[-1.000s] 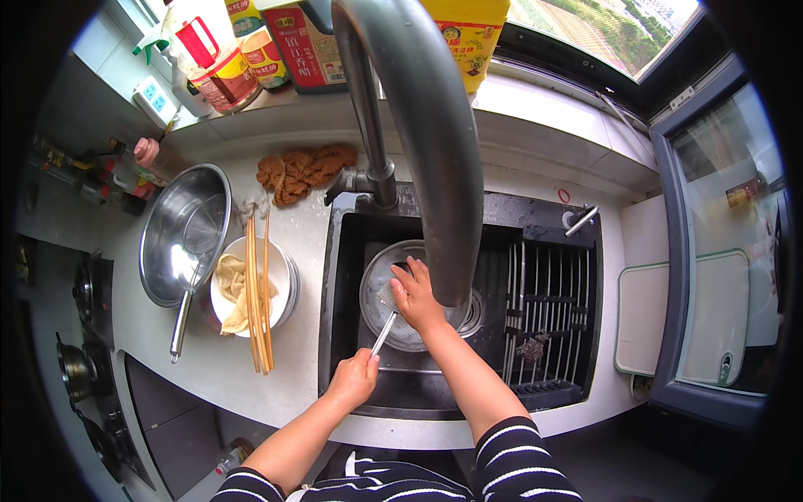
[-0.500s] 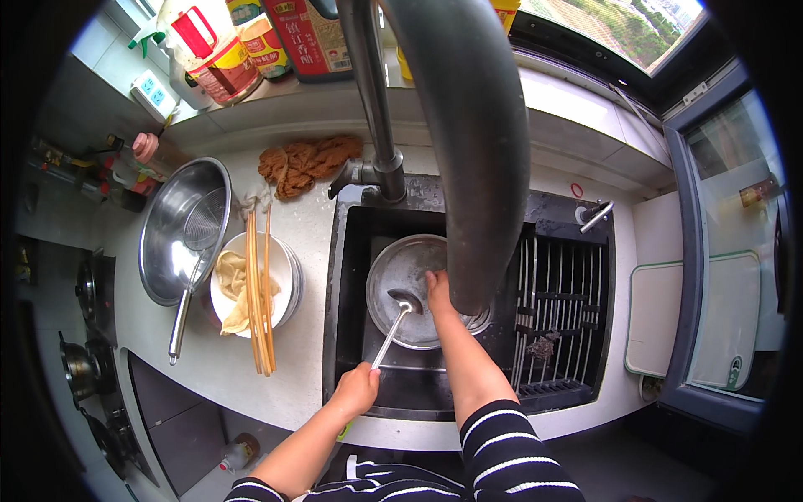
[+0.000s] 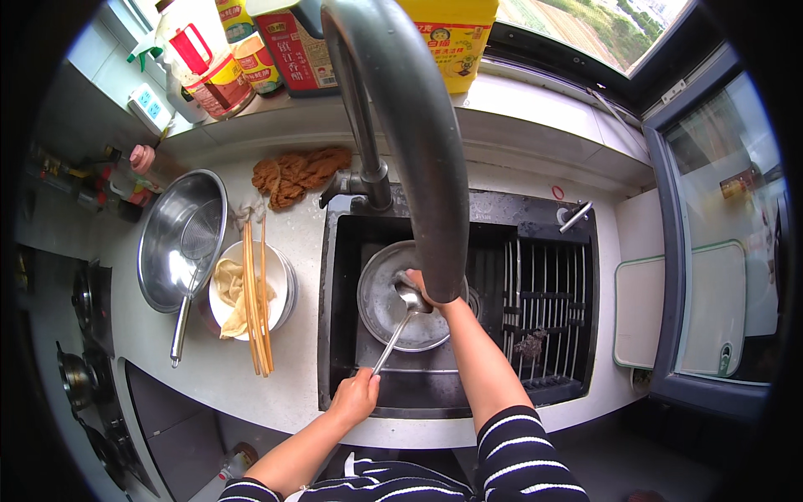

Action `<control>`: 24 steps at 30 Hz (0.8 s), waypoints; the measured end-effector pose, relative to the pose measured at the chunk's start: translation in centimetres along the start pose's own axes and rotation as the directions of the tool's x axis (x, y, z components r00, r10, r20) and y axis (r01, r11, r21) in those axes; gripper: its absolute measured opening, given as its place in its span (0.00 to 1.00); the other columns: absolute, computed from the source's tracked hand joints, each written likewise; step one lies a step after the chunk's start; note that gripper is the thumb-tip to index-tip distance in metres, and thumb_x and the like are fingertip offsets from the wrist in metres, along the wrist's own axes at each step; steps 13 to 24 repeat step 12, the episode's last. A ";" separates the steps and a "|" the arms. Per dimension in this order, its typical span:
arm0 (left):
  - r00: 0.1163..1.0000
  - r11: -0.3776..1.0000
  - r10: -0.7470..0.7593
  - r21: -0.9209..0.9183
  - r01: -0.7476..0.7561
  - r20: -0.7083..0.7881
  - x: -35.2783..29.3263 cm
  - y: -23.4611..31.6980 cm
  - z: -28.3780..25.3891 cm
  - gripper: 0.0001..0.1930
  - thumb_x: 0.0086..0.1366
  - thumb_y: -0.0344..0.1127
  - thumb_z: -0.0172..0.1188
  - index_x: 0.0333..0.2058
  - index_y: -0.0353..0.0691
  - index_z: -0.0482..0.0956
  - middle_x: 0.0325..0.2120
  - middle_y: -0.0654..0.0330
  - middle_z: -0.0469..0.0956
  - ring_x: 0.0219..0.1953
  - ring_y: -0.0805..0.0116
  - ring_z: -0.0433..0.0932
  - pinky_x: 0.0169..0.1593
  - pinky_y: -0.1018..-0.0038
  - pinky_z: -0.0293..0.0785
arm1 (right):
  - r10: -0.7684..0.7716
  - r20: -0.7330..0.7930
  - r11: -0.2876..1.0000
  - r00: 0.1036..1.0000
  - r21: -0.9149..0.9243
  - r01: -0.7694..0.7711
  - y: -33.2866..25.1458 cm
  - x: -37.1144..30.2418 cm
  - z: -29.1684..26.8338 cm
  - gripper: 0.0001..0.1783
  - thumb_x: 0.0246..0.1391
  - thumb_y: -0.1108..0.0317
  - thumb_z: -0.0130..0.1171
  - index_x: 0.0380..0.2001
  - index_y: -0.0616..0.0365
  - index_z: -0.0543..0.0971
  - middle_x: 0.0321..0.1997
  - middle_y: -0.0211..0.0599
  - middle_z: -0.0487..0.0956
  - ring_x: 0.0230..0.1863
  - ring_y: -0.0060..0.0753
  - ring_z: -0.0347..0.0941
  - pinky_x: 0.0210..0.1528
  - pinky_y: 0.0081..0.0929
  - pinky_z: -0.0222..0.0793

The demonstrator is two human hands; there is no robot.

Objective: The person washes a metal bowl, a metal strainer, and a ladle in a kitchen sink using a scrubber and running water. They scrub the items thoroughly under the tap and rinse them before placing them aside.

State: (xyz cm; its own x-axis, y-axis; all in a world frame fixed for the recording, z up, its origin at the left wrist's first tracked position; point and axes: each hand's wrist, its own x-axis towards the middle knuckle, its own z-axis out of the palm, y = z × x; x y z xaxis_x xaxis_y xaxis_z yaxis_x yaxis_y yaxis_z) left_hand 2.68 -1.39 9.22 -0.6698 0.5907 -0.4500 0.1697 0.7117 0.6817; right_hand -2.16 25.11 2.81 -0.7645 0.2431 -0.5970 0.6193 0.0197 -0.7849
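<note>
My left hand (image 3: 355, 395) is closed round the long handle of a metal ladle (image 3: 393, 341), which slants up over the sink. The ladle's bowl is above a round metal basin (image 3: 366, 316) in the left part of the black sink (image 3: 335, 368). My right hand (image 3: 424, 287) is over the basin, its curled fingers right by the ladle's bowl. The dark faucet spout (image 3: 435, 184) covers part of that hand, so what its fingers hold cannot be made out.
Left of the sink stand a white bowl (image 3: 280, 289) with a tan cloth and chopsticks (image 3: 253, 318), and a steel colander (image 3: 159, 276). A brown rag (image 3: 293, 171) lies behind. The drying rack (image 3: 556, 326) holds a scouring pad (image 3: 531, 343). Bottles line the ledge; an open window (image 3: 719, 209) is at right.
My right hand has moved left and closer to the ladle's bowl, its fingers more curled. The ladle's bowl has shifted slightly right. The whole view has shifted, showing more of a yellow jug.
</note>
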 end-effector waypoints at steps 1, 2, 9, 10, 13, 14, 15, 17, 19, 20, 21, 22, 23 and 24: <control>0.999 0.999 0.035 -0.013 -0.035 -0.008 0.0 -0.1 0.0 0.12 0.64 0.37 0.49 0.34 0.32 0.70 0.23 0.40 0.74 0.27 0.40 0.74 0.31 0.55 0.70 | 0.159 0.051 0.952 0.986 0.258 -0.167 1.4 0.8 -0.1 0.25 0.59 0.48 0.45 0.44 0.59 0.76 0.36 0.36 0.80 0.39 0.31 0.76 0.38 0.33 0.73; 0.997 0.997 0.070 -0.025 -0.070 -0.017 0.0 -0.3 -0.1 0.12 0.65 0.38 0.49 0.34 0.32 0.71 0.21 0.44 0.75 0.24 0.44 0.75 0.29 0.57 0.70 | 0.294 0.142 0.811 0.945 0.486 -0.325 2.8 1.5 0.0 0.25 0.59 0.48 0.44 0.43 0.60 0.76 0.35 0.35 0.79 0.37 0.29 0.76 0.33 0.32 0.75; 0.810 0.608 -0.303 -0.552 0.570 0.502 1.1 1.1 -2.3 0.11 0.69 0.40 0.41 0.35 0.39 0.67 0.15 0.66 0.64 0.09 0.78 0.60 0.12 0.78 0.60 | -0.375 -0.391 0.894 0.841 -0.393 0.216 5.2 -2.4 7.0 0.30 0.59 0.50 0.45 0.59 0.58 0.62 0.62 0.57 0.59 0.65 0.57 0.51 0.66 0.39 0.46; 0.794 0.560 -0.292 -0.578 0.593 0.533 1.2 0.9 -2.3 0.11 0.69 0.40 0.41 0.35 0.39 0.67 0.15 0.65 0.65 0.09 0.77 0.61 0.12 0.78 0.61 | -0.387 -0.366 0.825 0.846 -0.547 0.141 4.0 -3.4 6.9 0.31 0.58 0.51 0.47 0.60 0.56 0.61 0.63 0.58 0.58 0.65 0.56 0.51 0.65 0.38 0.46; 0.792 0.563 -0.289 -0.573 0.596 0.538 1.3 0.9 -2.3 0.11 0.69 0.40 0.42 0.36 0.39 0.66 0.15 0.65 0.64 0.09 0.77 0.61 0.12 0.78 0.61 | -0.332 -0.203 0.878 0.921 -0.424 0.223 4.6 -2.0 5.8 0.31 0.58 0.50 0.49 0.61 0.53 0.60 0.66 0.51 0.54 0.67 0.55 0.49 0.66 0.43 0.44; 0.792 0.563 -0.289 -0.573 0.596 0.538 1.3 0.9 -2.3 0.11 0.69 0.40 0.42 0.36 0.39 0.66 0.15 0.65 0.64 0.09 0.77 0.61 0.12 0.78 0.61 | -0.332 -0.203 0.878 0.921 -0.424 0.223 4.6 -2.0 5.8 0.31 0.58 0.50 0.49 0.61 0.53 0.60 0.66 0.51 0.54 0.67 0.55 0.49 0.66 0.43 0.44; 0.792 0.563 -0.289 -0.573 0.596 0.538 1.3 0.9 -2.3 0.11 0.69 0.40 0.42 0.36 0.39 0.66 0.15 0.65 0.64 0.09 0.77 0.61 0.12 0.78 0.61 | -0.332 -0.203 0.878 0.921 -0.424 0.223 4.6 -2.0 5.8 0.31 0.58 0.50 0.49 0.61 0.53 0.60 0.66 0.51 0.54 0.67 0.55 0.49 0.66 0.43 0.44; 0.792 0.563 -0.289 -0.573 0.596 0.538 1.3 0.9 -2.3 0.11 0.69 0.40 0.42 0.36 0.39 0.66 0.15 0.65 0.64 0.09 0.77 0.61 0.12 0.78 0.61 | -0.332 -0.203 0.878 0.921 -0.424 0.223 4.6 -2.0 5.8 0.31 0.58 0.50 0.49 0.61 0.53 0.60 0.66 0.51 0.54 0.67 0.55 0.49 0.66 0.43 0.44; 0.792 0.563 -0.289 -0.573 0.596 0.538 1.3 0.9 -2.3 0.11 0.69 0.40 0.42 0.36 0.39 0.66 0.15 0.65 0.64 0.09 0.77 0.61 0.12 0.78 0.61 | -0.332 -0.203 0.878 0.921 -0.424 0.223 4.6 -2.0 5.8 0.31 0.58 0.50 0.49 0.61 0.53 0.60 0.66 0.51 0.54 0.67 0.55 0.49 0.66 0.43 0.44; 0.792 0.563 -0.289 -0.573 0.596 0.538 1.3 0.9 -2.3 0.11 0.69 0.40 0.42 0.36 0.39 0.66 0.15 0.65 0.64 0.09 0.77 0.61 0.12 0.78 0.61 | -0.332 -0.203 0.878 0.921 -0.424 0.223 4.6 -2.0 5.8 0.31 0.58 0.50 0.49 0.61 0.53 0.60 0.66 0.51 0.54 0.67 0.55 0.49 0.66 0.43 0.44; 0.792 0.563 -0.289 -0.573 0.596 0.538 1.3 0.9 -2.3 0.11 0.69 0.40 0.42 0.36 0.39 0.66 0.15 0.65 0.64 0.09 0.77 0.61 0.12 0.78 0.61 | -0.332 -0.203 0.878 0.921 -0.424 0.223 4.6 -2.0 5.8 0.31 0.58 0.50 0.49 0.61 0.53 0.60 0.66 0.51 0.54 0.67 0.55 0.49 0.66 0.43 0.44; 0.792 0.563 -0.289 -0.573 0.596 0.538 1.3 0.9 -2.3 0.11 0.69 0.40 0.42 0.36 0.39 0.66 0.15 0.65 0.64 0.09 0.77 0.61 0.12 0.78 0.61 | -0.332 -0.203 0.878 0.921 -0.424 0.223 4.6 -2.0 5.8 0.31 0.58 0.50 0.49 0.61 0.53 0.60 0.66 0.51 0.54 0.67 0.55 0.49 0.66 0.43 0.44; 0.792 0.563 -0.289 -0.573 0.596 0.538 1.3 0.9 -2.3 0.11 0.69 0.40 0.42 0.36 0.39 0.66 0.15 0.65 0.64 0.09 0.77 0.61 0.12 0.78 0.61 | -0.332 -0.203 0.878 0.921 -0.424 0.223 4.6 -2.0 5.8 0.31 0.58 0.50 0.49 0.61 0.53 0.60 0.66 0.51 0.54 0.67 0.55 0.49 0.66 0.43 0.44; 0.792 0.563 -0.289 -0.573 0.596 0.538 1.3 0.9 -2.3 0.11 0.69 0.40 0.42 0.36 0.39 0.66 0.15 0.65 0.64 0.09 0.77 0.61 0.12 0.78 0.61 | -0.332 -0.203 0.878 0.921 -0.424 0.223 4.6 -2.0 5.8 0.31 0.58 0.50 0.49 0.61 0.53 0.60 0.66 0.51 0.54 0.67 0.55 0.49 0.66 0.43 0.44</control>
